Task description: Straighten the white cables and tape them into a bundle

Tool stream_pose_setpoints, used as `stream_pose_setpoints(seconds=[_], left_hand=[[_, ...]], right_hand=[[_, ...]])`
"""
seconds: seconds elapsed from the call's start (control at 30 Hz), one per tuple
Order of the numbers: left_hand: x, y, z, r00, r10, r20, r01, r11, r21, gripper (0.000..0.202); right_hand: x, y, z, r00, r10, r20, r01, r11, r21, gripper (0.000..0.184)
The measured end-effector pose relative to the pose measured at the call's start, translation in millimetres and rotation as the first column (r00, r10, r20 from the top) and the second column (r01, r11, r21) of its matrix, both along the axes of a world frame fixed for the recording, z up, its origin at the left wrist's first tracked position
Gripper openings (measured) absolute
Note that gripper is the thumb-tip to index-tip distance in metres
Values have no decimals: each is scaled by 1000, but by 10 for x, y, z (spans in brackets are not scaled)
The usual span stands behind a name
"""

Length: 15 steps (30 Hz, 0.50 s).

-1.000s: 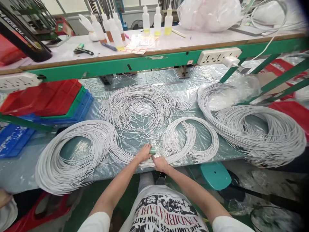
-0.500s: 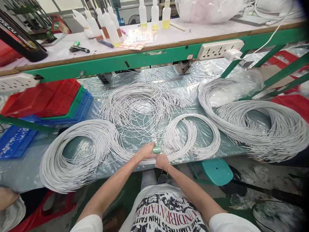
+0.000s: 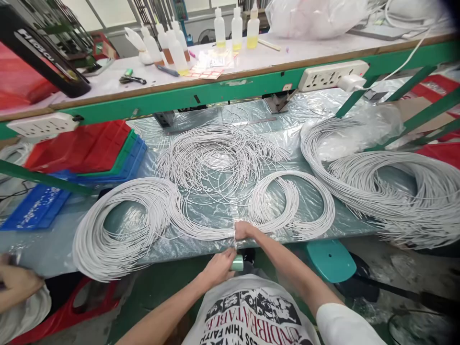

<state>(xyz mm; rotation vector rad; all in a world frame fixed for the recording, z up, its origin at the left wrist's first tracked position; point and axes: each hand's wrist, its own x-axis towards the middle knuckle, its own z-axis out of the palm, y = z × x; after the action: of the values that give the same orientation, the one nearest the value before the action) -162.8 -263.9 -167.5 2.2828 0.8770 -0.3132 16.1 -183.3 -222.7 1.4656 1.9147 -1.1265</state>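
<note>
My right hand (image 3: 244, 230) is closed around a bundle of thin white cables (image 3: 204, 233) near the table's front edge. Just below it, off the edge and close to my body, my left hand (image 3: 220, 266) grips a small green roll of tape (image 3: 237, 263). A narrow, shiny strip of tape (image 3: 235, 243) stretches between the two hands. The bundle runs left into a large white cable coil (image 3: 89, 239) and right into smaller loops (image 3: 328, 211). Behind my hands lies a loose, tangled cable coil (image 3: 172, 153). My right fingertips are partly hidden.
More thick cable coils (image 3: 359, 201) lie at the right. Stacked red, green and blue trays (image 3: 111, 148) stand at the left. A green-edged shelf (image 3: 223, 87) with bottles crosses the back. A teal stool (image 3: 330, 261) is below right; another person's hand (image 3: 17, 285) shows at far left.
My left hand has moved from the bundle down toward my body with the tape roll, drawing out a strip. My right hand stays at the bundle. The view has shifted slightly.
</note>
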Motion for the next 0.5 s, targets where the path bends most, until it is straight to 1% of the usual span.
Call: stream_pose_setpoints(seconds=[0.07, 0.17, 0.23, 0.3, 0.4, 0.43, 0.47, 0.5], left_hand=[[25, 7, -195, 999, 45, 25, -45, 999, 21, 51], [99, 53, -470, 982, 183, 50, -186, 980, 76, 56], [169, 71, -611, 953, 294, 70, -300, 949, 99, 56], [239, 42, -708, 911, 399, 104, -408, 908, 93, 58], [316, -98, -787, 818, 553, 161, -564, 826, 30, 64], [333, -155, -804, 772, 612, 175, -621, 784, -4, 66], [349, -203, -822, 714, 675, 183, -680, 732, -45, 68], [366, -236, -842, 647, 741, 181, -738, 668, -95, 69]], right_hand=[[56, 85, 48, 999, 47, -18, -48, 998, -35, 26], [135, 160, 110, 995, 92, -42, -95, 993, -70, 25], [167, 171, 139, 994, 102, -49, -105, 992, -66, 25], [181, 162, 159, 994, 98, -47, -100, 994, -41, 25], [183, 128, 170, 996, 77, -38, -76, 997, 19, 26], [180, 115, 170, 997, 67, -34, -65, 997, 40, 26], [176, 101, 169, 998, 56, -31, -54, 997, 60, 26], [170, 88, 168, 999, 46, -26, -43, 996, 78, 27]])
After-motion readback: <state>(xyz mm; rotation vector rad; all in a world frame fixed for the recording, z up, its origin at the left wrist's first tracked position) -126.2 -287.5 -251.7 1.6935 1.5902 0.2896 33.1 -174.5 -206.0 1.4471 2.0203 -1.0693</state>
